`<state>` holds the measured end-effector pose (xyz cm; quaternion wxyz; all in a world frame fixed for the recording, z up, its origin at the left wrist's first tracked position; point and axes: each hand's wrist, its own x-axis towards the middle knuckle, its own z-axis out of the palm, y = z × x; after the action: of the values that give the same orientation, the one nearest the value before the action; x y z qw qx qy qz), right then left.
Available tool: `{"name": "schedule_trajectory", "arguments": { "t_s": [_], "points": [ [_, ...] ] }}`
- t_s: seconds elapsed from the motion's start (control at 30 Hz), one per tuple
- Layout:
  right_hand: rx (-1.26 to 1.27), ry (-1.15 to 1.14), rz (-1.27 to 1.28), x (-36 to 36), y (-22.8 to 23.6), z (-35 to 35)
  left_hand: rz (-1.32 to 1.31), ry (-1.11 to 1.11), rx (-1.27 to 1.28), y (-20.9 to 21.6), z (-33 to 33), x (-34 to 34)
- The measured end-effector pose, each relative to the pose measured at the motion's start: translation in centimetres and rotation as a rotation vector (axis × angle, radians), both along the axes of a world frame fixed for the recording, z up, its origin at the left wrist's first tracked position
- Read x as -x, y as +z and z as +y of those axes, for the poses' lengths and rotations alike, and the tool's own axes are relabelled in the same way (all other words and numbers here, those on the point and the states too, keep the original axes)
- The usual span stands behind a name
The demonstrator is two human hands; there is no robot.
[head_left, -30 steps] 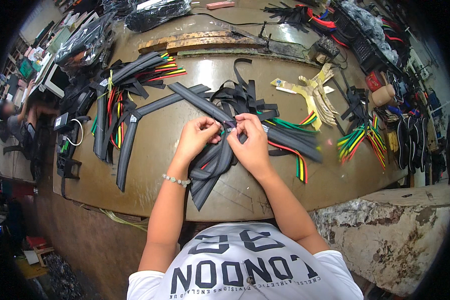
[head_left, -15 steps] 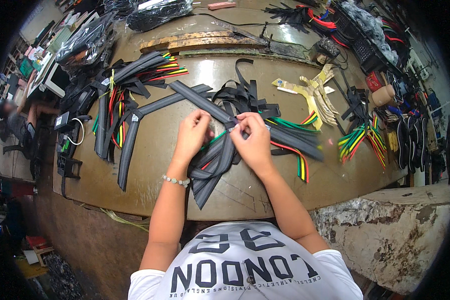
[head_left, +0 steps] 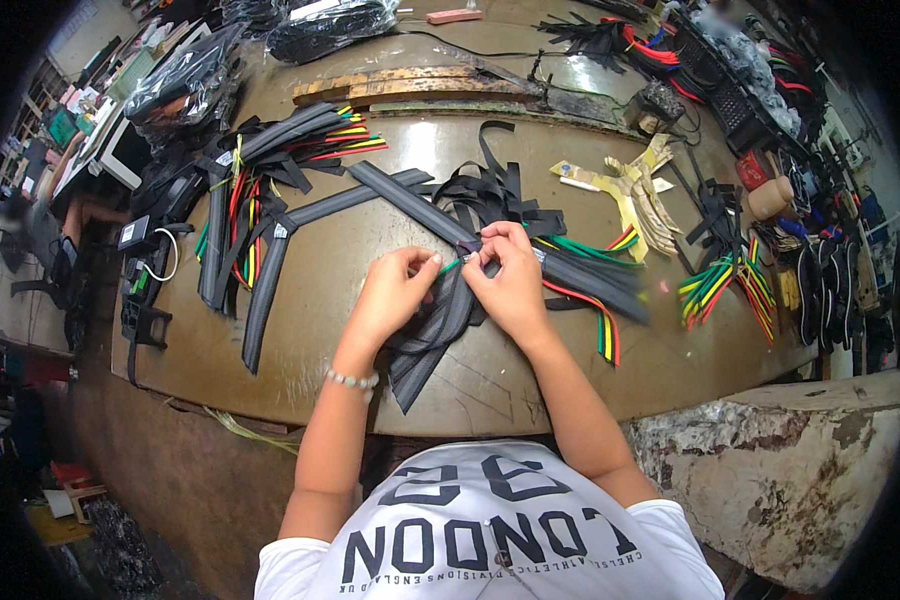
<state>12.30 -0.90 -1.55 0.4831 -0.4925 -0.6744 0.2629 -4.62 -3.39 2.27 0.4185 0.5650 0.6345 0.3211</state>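
Taking the grey strap bundle (head_left: 438, 318) at the middle of the brown counter (head_left: 300, 330) as the landmark: far to its left lies a fan of grey straps with red, yellow and green stripes (head_left: 270, 190), well apart from both hands. Just left of the bundle's upper end, the left hand (head_left: 395, 295) is closed in a pinch, thumb and forefinger on a thin green strip (head_left: 453, 265) that sticks out there. The bundle's long axis runs from that upper end down toward the person's chest, slanting a little to the left, so most of it lies below and between the two wrists. Just right of the same end, the right hand (head_left: 510, 280) is also closed, fingertips gripping the strap end close against the left hand's. Both hands are about equally near. Further right lie more striped straps (head_left: 595, 300), then yellow cut-out pieces (head_left: 635, 190).
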Motion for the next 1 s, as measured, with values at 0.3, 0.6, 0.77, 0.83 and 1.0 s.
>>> {"name": "schedule_trajectory", "arguments": {
  "t_s": [0.3,0.6,0.77,0.83,1.0],
  "points": [
    [0.0,0.013,0.05,-0.4,-1.0,0.3,-0.384,-0.089,0.196,-4.2,4.0,0.0],
    [0.235,0.066,0.528,-0.2,0.8,0.0,-0.602,-0.109,-0.004,-3.7,3.1,-0.3],
    [0.07,-0.001,0.855,-2.3,1.2,0.3,0.068,0.127,-0.723,4.8,3.2,2.5],
    [0.039,-0.015,0.971,-4.1,1.1,0.8,0.467,0.102,-1.013,7.3,2.8,1.9],
    [-0.114,-0.131,1.307,-12.6,2.5,2.1,0.938,-0.305,-0.937,3.4,0.6,-6.8]
  ]
}}
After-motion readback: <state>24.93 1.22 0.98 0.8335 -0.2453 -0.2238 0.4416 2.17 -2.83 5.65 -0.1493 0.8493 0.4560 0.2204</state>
